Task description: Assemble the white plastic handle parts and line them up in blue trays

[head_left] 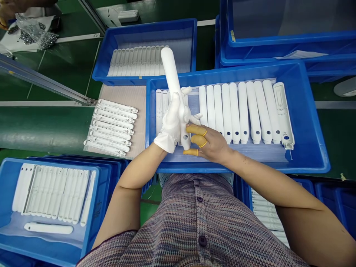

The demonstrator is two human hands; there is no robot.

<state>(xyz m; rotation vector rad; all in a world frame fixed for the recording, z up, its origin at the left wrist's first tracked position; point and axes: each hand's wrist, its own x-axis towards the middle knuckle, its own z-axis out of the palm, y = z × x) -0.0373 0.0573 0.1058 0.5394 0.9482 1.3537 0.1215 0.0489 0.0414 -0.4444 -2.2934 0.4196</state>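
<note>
White elongated plastic housing [171,76], tilted above a blue plastic tray [311,155], pinched between both grips: white-gloved left hand [171,124] wrapped around it, right hand [208,142] with yellow finger cots [196,130] pressed on its lower end.

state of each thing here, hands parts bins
long white plastic part, held tilted above the near blue bin
left hand, white glove, gripping it
right hand, yellow finger cots, pinching its lower end
near blue bin, white parts lying side by side
tan mat, white strips lying in a row
far blue bin, white parts in a row
lower left blue bin, stacked, packed with white parts
clear bag of dark pieces, on white sheet
</note>
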